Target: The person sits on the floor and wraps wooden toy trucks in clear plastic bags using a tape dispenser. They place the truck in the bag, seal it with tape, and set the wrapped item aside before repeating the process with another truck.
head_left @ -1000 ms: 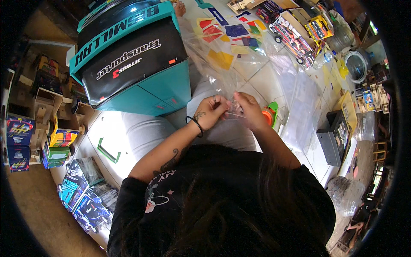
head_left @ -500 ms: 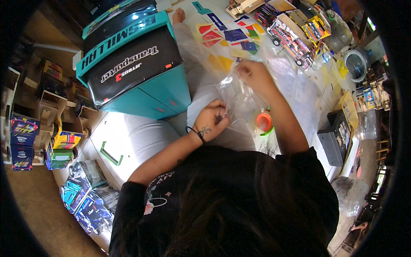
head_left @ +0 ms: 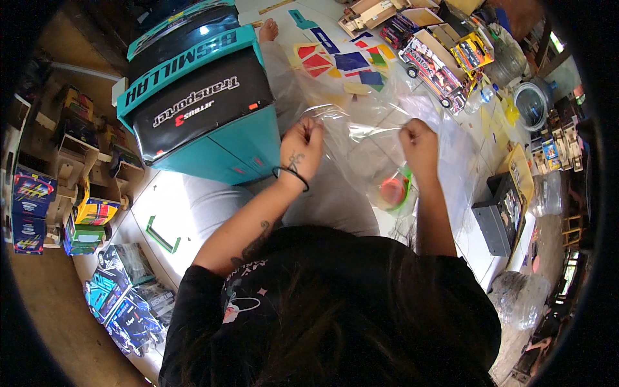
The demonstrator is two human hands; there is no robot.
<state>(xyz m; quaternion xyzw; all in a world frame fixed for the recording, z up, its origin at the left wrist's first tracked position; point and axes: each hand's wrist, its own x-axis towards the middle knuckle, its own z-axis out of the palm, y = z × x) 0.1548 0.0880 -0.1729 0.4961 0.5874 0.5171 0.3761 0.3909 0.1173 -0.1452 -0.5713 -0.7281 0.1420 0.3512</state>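
Observation:
A clear plastic sheet (head_left: pixel 371 145) stretches between my two closed hands, in front of my lap. My left hand (head_left: pixel 303 145), with a dark band at the wrist, pinches its left side. Fingers of my right hand (head_left: pixel 419 142) are closed on its right side. Through the film shows a round orange and green thing (head_left: pixel 393 191), perhaps a roll of tape. Just left of my left hand stands a large teal and black model bus (head_left: pixel 200 122) with lettering on it.
Coloured sticker pieces (head_left: pixel 348 61) lie scattered on the tiled floor ahead. Model trucks (head_left: pixel 432 68) stand at the far right, wooden ones (head_left: pixel 97 193) at the left. A dark grey box (head_left: pixel 496 219) sits at right; wrapped models (head_left: pixel 129 303) lie at lower left.
My hands have moved apart, the right one toward me and to the right, the left one slightly away from me. The clear plastic sheet is now spread wider between them.

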